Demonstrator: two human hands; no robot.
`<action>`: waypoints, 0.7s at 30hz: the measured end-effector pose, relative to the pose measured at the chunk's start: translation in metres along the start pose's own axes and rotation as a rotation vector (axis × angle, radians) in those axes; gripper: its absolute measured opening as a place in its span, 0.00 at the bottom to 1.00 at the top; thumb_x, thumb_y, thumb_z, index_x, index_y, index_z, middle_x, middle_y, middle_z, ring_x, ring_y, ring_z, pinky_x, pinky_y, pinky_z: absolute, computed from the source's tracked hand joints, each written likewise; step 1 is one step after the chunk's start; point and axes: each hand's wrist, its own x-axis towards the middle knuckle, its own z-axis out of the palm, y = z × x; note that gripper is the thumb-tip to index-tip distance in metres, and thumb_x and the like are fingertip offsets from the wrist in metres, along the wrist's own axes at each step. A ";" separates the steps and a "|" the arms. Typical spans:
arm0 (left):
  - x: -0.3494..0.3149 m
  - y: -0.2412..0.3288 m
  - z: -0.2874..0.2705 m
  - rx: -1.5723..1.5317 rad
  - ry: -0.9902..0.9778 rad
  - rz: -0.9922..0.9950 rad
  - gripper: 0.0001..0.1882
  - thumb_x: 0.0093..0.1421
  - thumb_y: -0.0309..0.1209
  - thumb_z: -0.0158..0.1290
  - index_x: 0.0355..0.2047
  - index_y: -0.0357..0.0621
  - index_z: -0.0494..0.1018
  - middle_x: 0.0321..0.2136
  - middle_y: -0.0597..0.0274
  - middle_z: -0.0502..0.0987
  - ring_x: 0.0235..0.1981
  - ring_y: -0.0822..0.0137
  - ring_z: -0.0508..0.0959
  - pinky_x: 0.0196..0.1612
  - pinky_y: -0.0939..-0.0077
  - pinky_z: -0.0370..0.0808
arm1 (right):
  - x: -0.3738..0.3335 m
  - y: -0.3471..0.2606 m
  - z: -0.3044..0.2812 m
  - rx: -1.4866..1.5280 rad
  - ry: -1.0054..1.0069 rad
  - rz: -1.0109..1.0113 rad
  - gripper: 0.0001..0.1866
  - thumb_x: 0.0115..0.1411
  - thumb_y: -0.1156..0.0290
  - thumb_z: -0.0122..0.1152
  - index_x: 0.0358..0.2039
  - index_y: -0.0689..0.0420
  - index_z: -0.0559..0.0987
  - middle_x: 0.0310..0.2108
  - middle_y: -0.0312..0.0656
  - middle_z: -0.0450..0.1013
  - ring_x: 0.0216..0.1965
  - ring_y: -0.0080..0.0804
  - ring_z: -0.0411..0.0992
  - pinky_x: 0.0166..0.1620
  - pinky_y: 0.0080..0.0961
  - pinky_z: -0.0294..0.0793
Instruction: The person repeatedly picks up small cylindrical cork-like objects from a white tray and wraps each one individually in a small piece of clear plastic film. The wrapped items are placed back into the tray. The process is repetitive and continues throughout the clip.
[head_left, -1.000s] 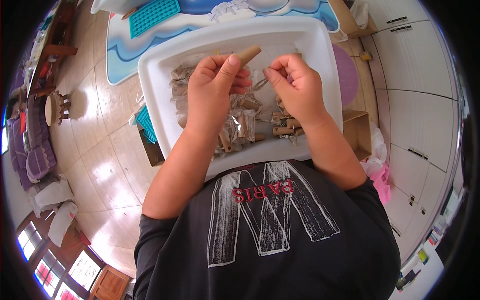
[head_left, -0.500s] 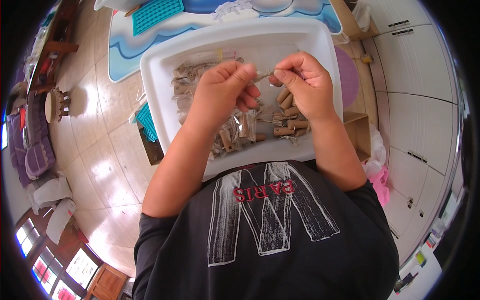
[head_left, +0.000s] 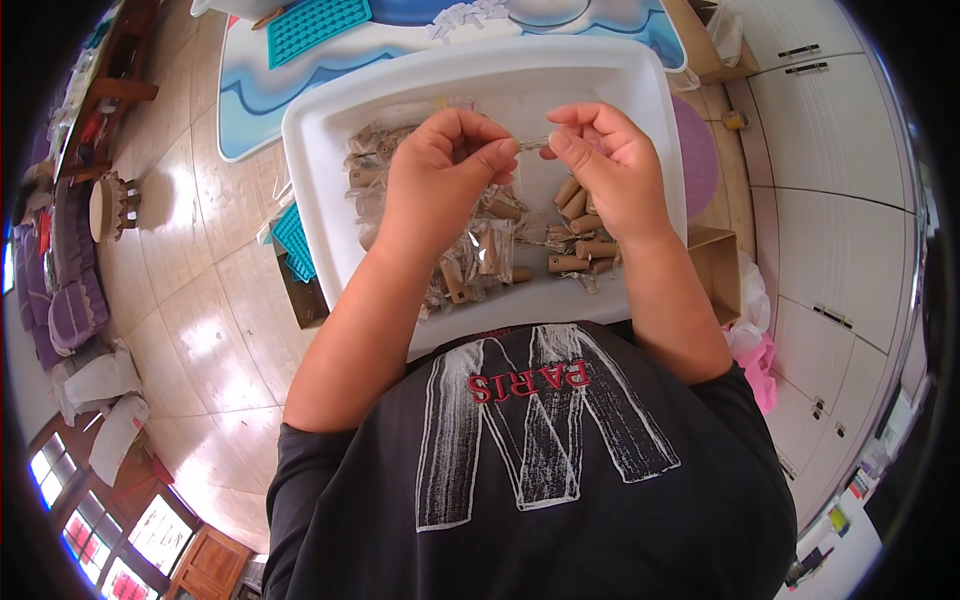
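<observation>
Above a white plastic tub (head_left: pixel 299 150), a thin tan twine strand (head_left: pixel 533 144) runs between my two hands. My left hand (head_left: pixel 435 185) pinches its left end between thumb and fingertips. My right hand (head_left: pixel 618 178) pinches the other end with thumb and index finger; its other fingers are loosely bent. Below, on the tub's right side, lie several loose brown cylinders (head_left: pixel 568 263) with small holes and bits of twine. To the left, similar cylinders in clear plastic wrappers (head_left: pixel 487 250) form a pile, partly hidden by my left hand and forearm.
Beyond the tub is a blue-and-white wave-patterned surface (head_left: pixel 240 125) with a teal grid tray (head_left: pixel 318 30). A second teal tray (head_left: pixel 292 243) sits at the tub's left. Cardboard boxes (head_left: pixel 712 275) and a pink bag (head_left: pixel 760 372) stand right, before white cabinets (head_left: pixel 830 125).
My left fingers have curled in and closed more tightly on the twine, and the hand has shifted slightly. My right hand stays in nearly the same place.
</observation>
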 end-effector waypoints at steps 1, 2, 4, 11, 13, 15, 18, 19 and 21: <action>-0.001 0.000 -0.001 0.084 -0.018 0.032 0.12 0.53 0.26 0.57 0.36 0.36 0.69 0.27 0.63 0.74 0.28 0.74 0.74 0.34 0.85 0.72 | 0.000 0.000 0.000 0.017 -0.013 0.035 0.08 0.53 0.74 0.60 0.32 0.63 0.75 0.28 0.35 0.73 0.29 0.17 0.68 0.33 0.12 0.66; -0.001 0.000 -0.002 0.168 -0.036 0.064 0.15 0.52 0.27 0.58 0.38 0.36 0.69 0.29 0.62 0.74 0.29 0.74 0.75 0.35 0.84 0.72 | 0.000 0.000 -0.001 0.034 -0.025 0.070 0.08 0.53 0.74 0.61 0.33 0.63 0.75 0.27 0.36 0.73 0.29 0.17 0.68 0.33 0.12 0.66; 0.000 -0.005 -0.001 0.277 -0.007 0.253 0.19 0.51 0.28 0.60 0.41 0.36 0.68 0.32 0.61 0.74 0.33 0.73 0.74 0.38 0.83 0.71 | 0.001 -0.001 -0.003 0.066 -0.028 0.126 0.08 0.53 0.74 0.60 0.33 0.63 0.75 0.27 0.37 0.73 0.27 0.16 0.67 0.31 0.11 0.65; 0.016 -0.023 -0.003 0.506 -0.118 0.399 0.26 0.51 0.31 0.60 0.48 0.38 0.64 0.43 0.57 0.72 0.39 0.70 0.74 0.45 0.77 0.71 | 0.002 0.002 -0.012 0.326 -0.035 0.162 0.06 0.53 0.76 0.60 0.32 0.61 0.76 0.26 0.40 0.74 0.16 0.10 0.56 0.18 0.09 0.51; 0.018 -0.029 -0.001 0.115 -0.234 0.103 0.23 0.53 0.30 0.57 0.48 0.37 0.64 0.43 0.57 0.72 0.39 0.70 0.74 0.44 0.76 0.71 | 0.003 0.003 -0.011 0.359 -0.029 0.134 0.06 0.53 0.76 0.61 0.32 0.61 0.76 0.26 0.39 0.74 0.16 0.10 0.55 0.17 0.09 0.49; 0.018 -0.030 0.000 -0.123 -0.280 -0.085 0.19 0.56 0.29 0.54 0.47 0.37 0.65 0.41 0.58 0.73 0.38 0.70 0.75 0.43 0.76 0.72 | 0.004 0.004 -0.011 0.367 -0.005 0.101 0.06 0.53 0.75 0.61 0.32 0.61 0.76 0.26 0.38 0.74 0.16 0.10 0.55 0.17 0.09 0.49; 0.015 -0.022 -0.001 -0.297 -0.265 -0.197 0.14 0.59 0.28 0.50 0.45 0.37 0.66 0.38 0.60 0.74 0.37 0.70 0.75 0.41 0.77 0.73 | 0.004 0.003 -0.018 0.406 -0.052 0.051 0.07 0.52 0.76 0.62 0.32 0.61 0.76 0.24 0.35 0.73 0.18 0.11 0.57 0.20 0.09 0.54; 0.014 -0.020 -0.004 -0.389 -0.263 -0.228 0.13 0.59 0.28 0.49 0.44 0.37 0.67 0.37 0.60 0.74 0.36 0.71 0.75 0.41 0.77 0.73 | 0.004 0.003 -0.018 0.303 -0.061 0.037 0.08 0.52 0.76 0.62 0.33 0.61 0.76 0.24 0.34 0.72 0.20 0.11 0.58 0.22 0.09 0.56; 0.014 -0.017 -0.007 -0.485 -0.256 -0.263 0.11 0.60 0.29 0.48 0.42 0.37 0.68 0.35 0.61 0.74 0.35 0.71 0.75 0.40 0.77 0.73 | 0.004 0.000 -0.016 0.099 -0.079 0.010 0.08 0.52 0.76 0.62 0.34 0.62 0.76 0.24 0.32 0.71 0.23 0.12 0.61 0.26 0.09 0.60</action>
